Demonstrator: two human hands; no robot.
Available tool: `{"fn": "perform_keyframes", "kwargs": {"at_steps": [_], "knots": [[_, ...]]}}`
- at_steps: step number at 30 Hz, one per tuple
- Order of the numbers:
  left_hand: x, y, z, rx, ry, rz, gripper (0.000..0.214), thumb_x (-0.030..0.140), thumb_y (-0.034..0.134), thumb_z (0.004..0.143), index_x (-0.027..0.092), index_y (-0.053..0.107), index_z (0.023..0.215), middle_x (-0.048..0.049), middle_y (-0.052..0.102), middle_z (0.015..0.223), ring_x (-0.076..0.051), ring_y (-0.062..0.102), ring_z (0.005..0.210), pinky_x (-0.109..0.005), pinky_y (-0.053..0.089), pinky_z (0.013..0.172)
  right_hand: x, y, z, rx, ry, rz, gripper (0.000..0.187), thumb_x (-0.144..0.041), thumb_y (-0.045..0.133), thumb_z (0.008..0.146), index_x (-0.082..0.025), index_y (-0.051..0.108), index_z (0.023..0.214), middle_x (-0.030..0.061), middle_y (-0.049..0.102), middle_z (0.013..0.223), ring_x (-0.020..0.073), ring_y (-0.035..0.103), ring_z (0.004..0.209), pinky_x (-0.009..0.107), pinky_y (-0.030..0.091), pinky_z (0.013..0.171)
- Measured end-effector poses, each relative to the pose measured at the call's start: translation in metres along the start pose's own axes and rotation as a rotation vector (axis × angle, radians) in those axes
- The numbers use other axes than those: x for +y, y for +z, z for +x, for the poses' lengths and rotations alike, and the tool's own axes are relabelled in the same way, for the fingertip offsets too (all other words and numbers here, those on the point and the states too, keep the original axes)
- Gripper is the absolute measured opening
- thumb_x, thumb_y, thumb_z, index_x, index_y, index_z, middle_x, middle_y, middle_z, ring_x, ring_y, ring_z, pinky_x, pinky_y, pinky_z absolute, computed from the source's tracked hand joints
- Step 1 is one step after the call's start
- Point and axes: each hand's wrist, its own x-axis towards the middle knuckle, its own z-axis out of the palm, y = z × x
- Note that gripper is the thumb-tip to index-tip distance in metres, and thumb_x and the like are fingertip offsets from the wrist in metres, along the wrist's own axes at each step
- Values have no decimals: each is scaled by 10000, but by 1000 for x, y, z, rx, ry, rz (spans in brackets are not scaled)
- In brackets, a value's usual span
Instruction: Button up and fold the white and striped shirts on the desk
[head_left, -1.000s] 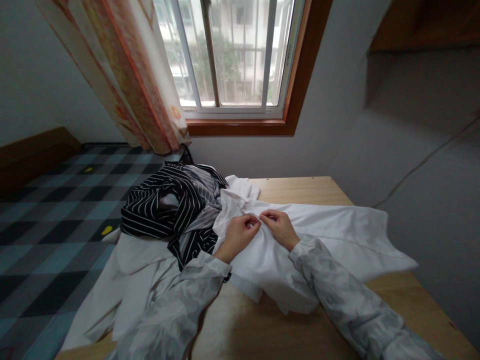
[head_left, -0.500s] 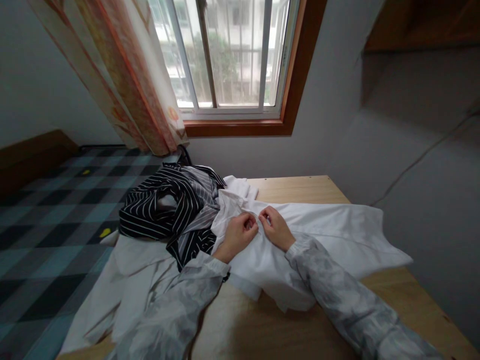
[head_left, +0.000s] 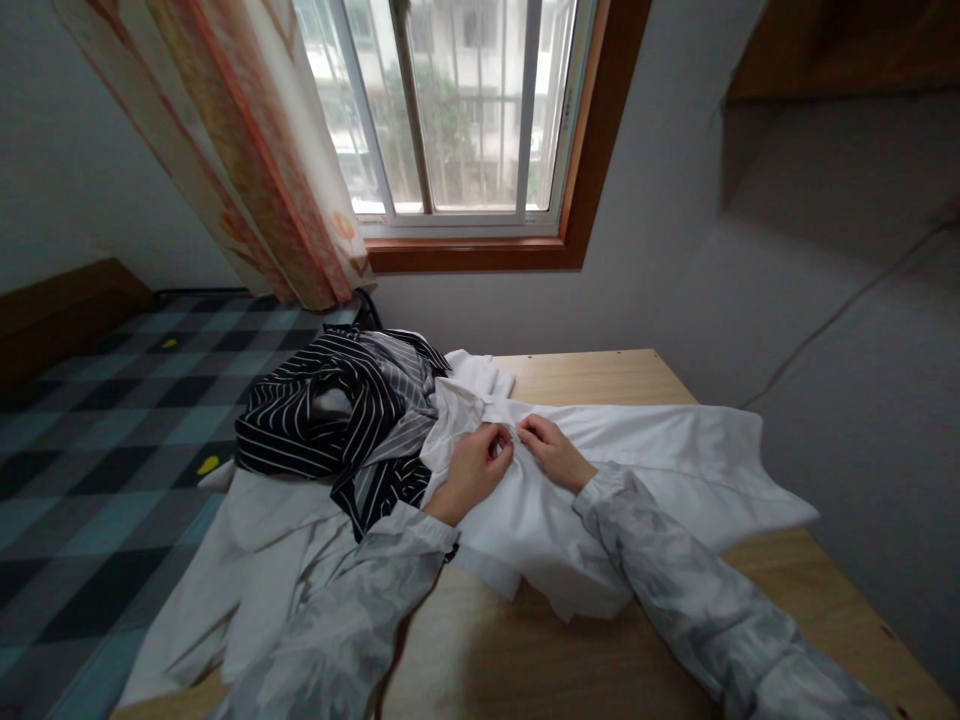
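Observation:
A white garment (head_left: 660, 440) lies spread over the wooden table, its far part reaching out to the right; whether it is a shirt or trousers I cannot tell. My left hand (head_left: 478, 470) is closed in a pinch on the cloth near the garment's left part. Just to its right, my right hand (head_left: 553, 450) also pinches the same fabric between thumb and fingers. A small gap separates the two sets of fingertips. Beside my left hand rests a bunched black-and-white striped garment (head_left: 322, 410).
More off-white cloth (head_left: 262, 560) hangs over the left side of the wooden table (head_left: 450, 640). A bed with a checked sheet (head_left: 112, 450) stands to the left. Behind the table are a wall, a window (head_left: 465, 120) and a curtain (head_left: 255, 150); a cable (head_left: 832, 315) runs along the right wall.
My right hand has turned slightly, its fingers pointing more to the left and lying flatter on the cloth. My left hand stays almost in place.

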Motion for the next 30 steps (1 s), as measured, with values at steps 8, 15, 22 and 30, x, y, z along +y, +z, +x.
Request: {"fn": "perform_keyframes", "kwargs": {"at_steps": [8, 15, 22, 30], "knots": [[2, 1, -1, -53, 64, -110, 109, 230, 535, 1025, 216, 585, 929, -26, 631, 875, -193, 576, 802, -313, 434, 755, -3, 2, -4, 39, -117, -266, 164, -238, 564, 1034, -235, 604, 875, 50, 658, 890, 238, 599, 888, 369, 456, 853], [4, 2, -1, -37, 86, -194, 74, 230, 528, 1030, 219, 587, 987, -56, 652, 968, -214, 597, 891, -349, 471, 847, -7, 0, -2, 185, -112, -300, 147, -225, 567, 1034, -242, 624, 900, 64, 673, 927, 250, 617, 921, 381, 477, 875], [0, 2, 0, -17, -34, -43, 106, 247, 520, 1027, 227, 567, 935, -25, 646, 861, -203, 587, 786, -340, 431, 757, -15, -49, -16, 246, -80, -311, 154, -324, 605, 1042, -238, 683, 941, 59, 717, 933, 244, 643, 903, 379, 499, 847], [-1, 2, -1, 13, -36, 88, 105, 255, 504, 1018, 234, 541, 922, -19, 617, 818, -209, 572, 753, -335, 397, 717, -22, -74, -49, -10, -189, -621, 107, -337, 712, 1012, -249, 764, 1042, 96, 764, 1057, 294, 648, 1022, 449, 473, 973]]}}
